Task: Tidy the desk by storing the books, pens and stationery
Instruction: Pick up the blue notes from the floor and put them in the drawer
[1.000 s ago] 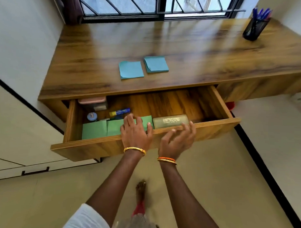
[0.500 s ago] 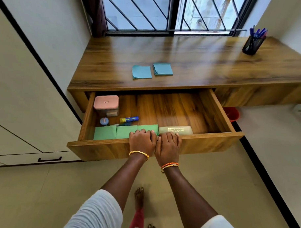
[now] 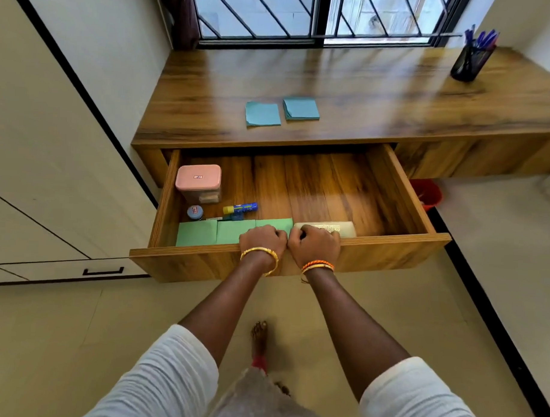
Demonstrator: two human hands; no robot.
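Hands (image 3: 289,241) gripping open drawer (image 3: 390,253) front, side by side

A room in a home, set up as a study corner. Beyond the hands (image 3: 289,244), a built-in wood-grain surface (image 3: 365,86) runs wall to wall beneath a barred sliding window (image 3: 318,16), with a dark curtain (image 3: 183,18) at the window's left edge. An open drawer (image 3: 391,246) under the hands holds stationery: green paper pads (image 3: 210,234), a glue stick (image 3: 240,208) and a pink lidded box (image 3: 198,182). Two blue sticky-note pads (image 3: 281,112) lie on the surface ahead of the hands; a mesh pen holder (image 3: 470,64) stands far right of them. Left of the hands stand cream wardrobe doors (image 3: 35,168) with black trim. Below the hands, a bare foot (image 3: 259,337) rests on the tiled floor (image 3: 75,341).
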